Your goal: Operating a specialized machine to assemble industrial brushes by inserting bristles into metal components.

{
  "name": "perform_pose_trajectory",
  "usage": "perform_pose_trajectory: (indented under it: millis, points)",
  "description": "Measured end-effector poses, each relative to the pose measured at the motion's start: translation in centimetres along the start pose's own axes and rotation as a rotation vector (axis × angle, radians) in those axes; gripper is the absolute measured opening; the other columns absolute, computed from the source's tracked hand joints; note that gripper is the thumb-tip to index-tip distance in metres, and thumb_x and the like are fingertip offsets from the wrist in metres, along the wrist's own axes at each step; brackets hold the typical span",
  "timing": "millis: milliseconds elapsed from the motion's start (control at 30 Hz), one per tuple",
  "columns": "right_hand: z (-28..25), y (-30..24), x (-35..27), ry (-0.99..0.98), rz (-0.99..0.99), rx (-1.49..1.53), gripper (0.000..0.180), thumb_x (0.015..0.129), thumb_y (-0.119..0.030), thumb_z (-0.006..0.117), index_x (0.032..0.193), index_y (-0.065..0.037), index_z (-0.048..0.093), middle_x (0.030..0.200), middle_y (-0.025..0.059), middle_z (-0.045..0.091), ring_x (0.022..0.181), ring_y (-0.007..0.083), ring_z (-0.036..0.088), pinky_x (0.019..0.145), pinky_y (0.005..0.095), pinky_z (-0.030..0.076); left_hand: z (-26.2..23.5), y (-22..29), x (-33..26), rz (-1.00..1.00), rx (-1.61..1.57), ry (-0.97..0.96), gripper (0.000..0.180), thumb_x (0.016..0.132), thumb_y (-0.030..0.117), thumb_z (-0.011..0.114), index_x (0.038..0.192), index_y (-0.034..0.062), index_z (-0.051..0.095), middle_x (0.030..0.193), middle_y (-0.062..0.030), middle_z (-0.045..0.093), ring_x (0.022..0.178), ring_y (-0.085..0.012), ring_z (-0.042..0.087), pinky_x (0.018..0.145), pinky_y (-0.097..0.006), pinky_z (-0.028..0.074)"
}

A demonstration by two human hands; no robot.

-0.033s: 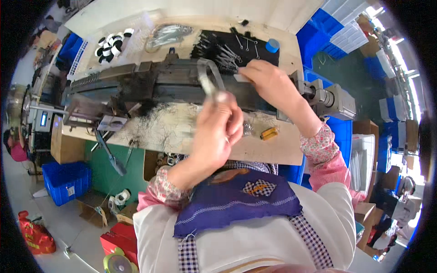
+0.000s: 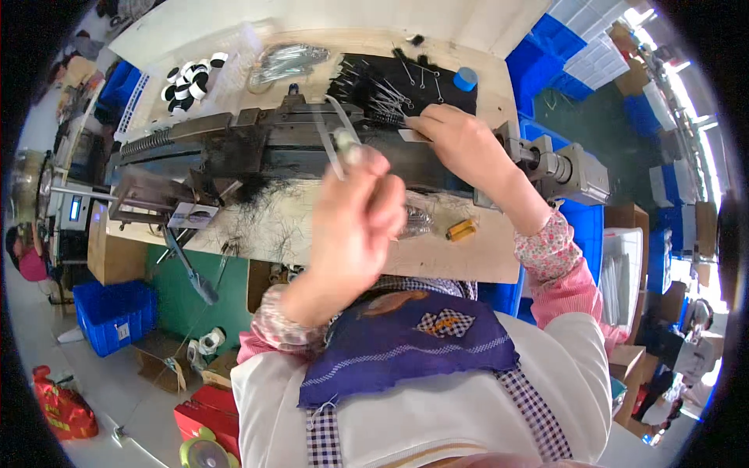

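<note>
Over the dark metal machine bed (image 2: 304, 160), my left hand (image 2: 355, 222) is closed on a pale two-pronged tool (image 2: 324, 136). Motion smears both, and the tool's exact kind does not show. To the right, my right hand (image 2: 460, 140) pinches the end of a small black-bristled brush (image 2: 384, 119) that points left. A small white piece (image 2: 414, 136) shows just below those fingertips. Behind the brush, several thin wire-handled brushes (image 2: 382, 97) lie on a black mat (image 2: 460, 97); some have looped ends. Loose black bristles (image 2: 273, 214) litter the wooden tabletop in front of the machine.
A blue-capped container (image 2: 465, 78) stands on the mat's right end. At the back left are black-and-white round pieces (image 2: 187, 82) and a bag of metal wires (image 2: 289, 62). A yellow object (image 2: 462, 229) lies near the front edge. A motor-like unit (image 2: 573, 173) juts out right.
My left hand has shifted slightly left and up with the pale tool, whose prongs now stand further left. My right hand stays nearly in place, still pinching the brush.
</note>
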State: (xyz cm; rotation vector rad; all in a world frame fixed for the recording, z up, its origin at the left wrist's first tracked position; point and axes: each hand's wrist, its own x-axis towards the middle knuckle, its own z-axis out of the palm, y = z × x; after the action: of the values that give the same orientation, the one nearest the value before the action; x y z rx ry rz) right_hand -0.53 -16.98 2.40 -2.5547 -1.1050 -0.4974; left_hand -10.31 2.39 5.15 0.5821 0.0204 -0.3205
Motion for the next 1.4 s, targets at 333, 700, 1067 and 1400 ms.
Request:
perform_pose_trajectory:
  millis: [333, 700, 1067, 1400]
  points:
    - [-0.9, -1.7, -0.7, 0.023, 0.067, 0.083, 0.014, 0.072, 0.001, 0.056, 0.085, -0.003, 0.056, 0.084, 0.0115, 0.054, 0.083, 0.0286, 0.059, 0.07, 0.0367, 0.052, -9.8, 5.1, -3.6, 0.222, -0.44, -0.042, 0.026, 0.098, 0.026, 0.046, 0.098, 0.0039, 0.06, 0.057, 0.0036, 0.036, 0.041, -0.0054, 0.028, 0.036, -0.022, 0.018]
    - [-2.6, 4.0, 1.9, -0.204, -0.013, 0.244, 0.022, 0.084, -0.019, 0.063, 0.098, -0.003, 0.061, 0.089, 0.0112, 0.058, 0.085, 0.0297, 0.059, 0.075, 0.0394, 0.047, -5.3, -1.1, 11.1, 0.079, 1.535, -0.197, 0.029, 0.084, 0.03, 0.06, 0.077, 0.0038, 0.07, 0.067, -0.0167, 0.062, 0.06, -0.0302, 0.062, 0.056, -0.04, 0.047]
    - [2.6, 0.8, 3.7, 0.203, -0.163, 0.394, 0.017, 0.079, -0.011, 0.063, 0.095, -0.005, 0.064, 0.089, 0.0123, 0.065, 0.085, 0.0317, 0.063, 0.075, 0.0393, 0.051, -7.1, 1.8, 5.3, 1.183, 1.726, 0.25, 0.014, 0.089, 0.007, 0.057, 0.099, 0.0038, 0.066, 0.09, -0.0093, 0.064, 0.072, -0.0129, 0.066, 0.047, -0.025, 0.048]
    - [4.5, 0.9, 5.2, -0.039, 0.068, 0.402, 0.018, 0.081, -0.014, 0.065, 0.093, -0.001, 0.067, 0.088, 0.0139, 0.066, 0.085, 0.0326, 0.063, 0.077, 0.0384, 0.051, -4.1, 4.2, 3.0, -0.249, -0.517, -0.075, 0.042, 0.097, 0.037, 0.045, 0.111, -0.0018, 0.052, 0.058, -0.0035, 0.05, 0.036, -0.0067, 0.036, 0.031, -0.022, 0.025]
